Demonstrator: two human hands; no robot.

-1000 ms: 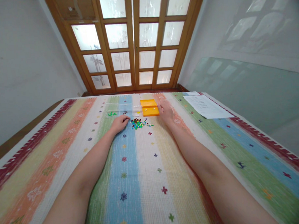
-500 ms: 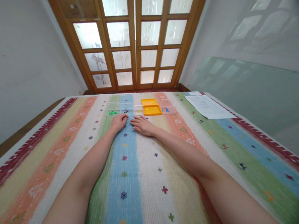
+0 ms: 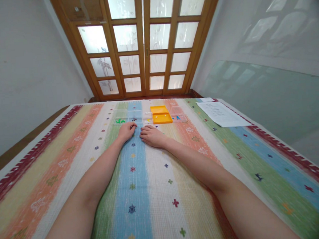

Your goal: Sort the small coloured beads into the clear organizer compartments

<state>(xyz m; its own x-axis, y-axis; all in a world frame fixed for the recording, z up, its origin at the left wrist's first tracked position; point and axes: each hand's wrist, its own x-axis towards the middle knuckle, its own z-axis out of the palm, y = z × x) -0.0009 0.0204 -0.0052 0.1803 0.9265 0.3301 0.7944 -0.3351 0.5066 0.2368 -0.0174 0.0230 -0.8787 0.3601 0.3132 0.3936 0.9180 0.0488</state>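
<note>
- Clock read from the right hand, 12 toward the doors point(image 3: 143, 58).
- Right hand point(image 3: 152, 136): palm down, fingers laid out nearly straight, pointing to 9; whatever lies beneath is hidden from me.
- Left hand point(image 3: 127, 131): at 9, just beside; fingers curled, thumb near forefinger. Cannot tell if anything is pinched.
- Clear boxes point(image 3: 128, 122) form a row beyond both hands, small pieces inside.
- Green pieces point(image 3: 120, 121): at 11 from the left hand.
- Dark pieces point(image 3: 134, 119): at 1 from the left hand, near.
- Yellow piece point(image 3: 148, 119): at 12.
- Orange box point(image 3: 162, 118): at 1, lid raised open on its far side, pale bits inside.
- Blue pieces point(image 3: 178, 117): at 2, past the orange box.
- Paper point(image 3: 221, 114): between 2 and 3, well apart, flat on the striped cloth point(image 3: 159, 192).
</note>
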